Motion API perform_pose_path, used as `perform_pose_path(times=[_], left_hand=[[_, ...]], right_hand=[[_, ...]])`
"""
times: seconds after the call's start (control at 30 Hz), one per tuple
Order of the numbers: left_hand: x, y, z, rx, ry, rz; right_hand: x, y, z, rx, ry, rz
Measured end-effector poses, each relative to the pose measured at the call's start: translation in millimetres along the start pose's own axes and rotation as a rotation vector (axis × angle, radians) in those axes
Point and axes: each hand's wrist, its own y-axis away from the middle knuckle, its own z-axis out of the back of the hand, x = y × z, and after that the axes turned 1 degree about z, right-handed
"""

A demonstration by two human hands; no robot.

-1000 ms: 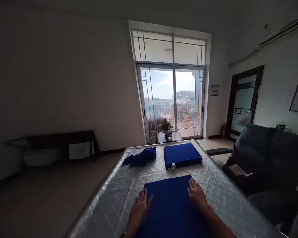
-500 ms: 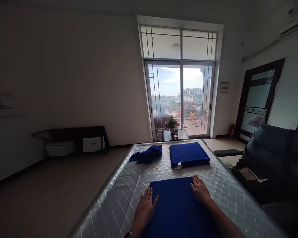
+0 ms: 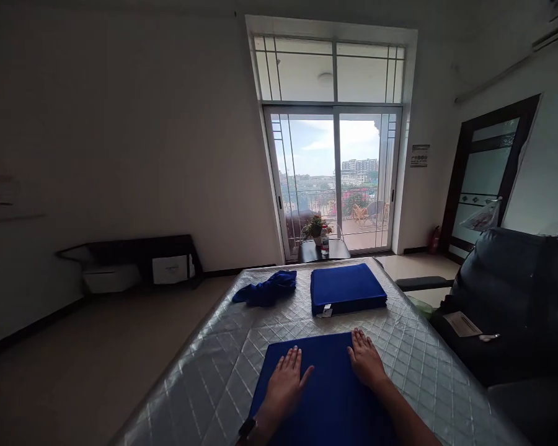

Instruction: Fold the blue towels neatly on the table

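The left hand [image 3: 286, 387] lies flat, fingers spread, gripping nothing, on the blue cloth [image 3: 323, 396] (centred on the quilted surface [image 3: 204, 384]). At three o'clock of it, the right hand [image 3: 365, 362] presses flat likewise.

My left hand [image 3: 286, 384] has slid inward off the left edge of the blue cloth [image 3: 323, 396] and now lies flat fully on it, fingers spread, closer to my right hand [image 3: 365, 362] than 1 second ago. My right hand has drawn in a little from the cloth's right edge toward the left one, palm down as well. The gap between my 2 hands has narrowed, and a dark band [image 3: 247, 427] at my left wrist has come into view.
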Motion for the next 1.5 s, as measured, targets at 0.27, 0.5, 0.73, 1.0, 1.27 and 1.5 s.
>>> perform_pose_path(times=[0.27,0.5,0.73,1.0,1.27,1.5], left_hand=[[-135.6,-52.8,4.7,-0.068,0.224,-0.200],[-54.0,-39.0,-6.1,-0.089,0.100,-0.041],[55.6,-6.2,7.6,-0.093,0.007,0.148],[51.2,4.3,27.2,-0.011,0.026,0.240],[-8.7,-40.0,39.0,-0.058,0.045,0.186],[-121.4,-56.8,3.8,-0.064,0.155,-0.145]], right_hand=[[-1.0,2.7,0.9,0.050,0.079,0.027],[0.6,1.5,-0.2,0.022,0.060,-0.006],[0.7,2.7,-1.9,-0.025,0.066,0.012],[6.4,9.4,2.6,-0.042,0.089,-0.031],[0.8,2.7,-4.2,-0.038,0.041,-0.032],[0.8,8.0,-0.8,-0.028,-0.014,-0.022]])
